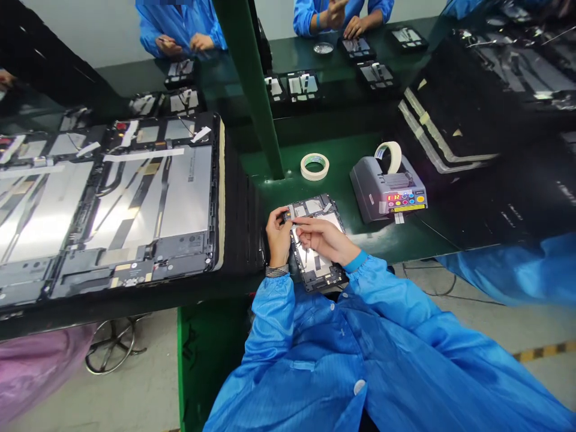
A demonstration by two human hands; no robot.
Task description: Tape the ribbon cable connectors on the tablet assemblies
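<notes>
Left hand (278, 239) and right hand (327, 240) together over an opened device (310, 267).
Their grip I can't tell; black trays (243, 222) carry more devices (189, 192), a grey dispenser (371, 195) holds tape (396, 157).

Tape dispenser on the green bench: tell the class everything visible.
The grey, plastic-looking tape dispenser stands upright on the green bench, apart from the right hand. A cream tape roll stands in its top. Its front shows a lit red display, coloured buttons and a yellow strip; pale tape pokes out below.
</notes>
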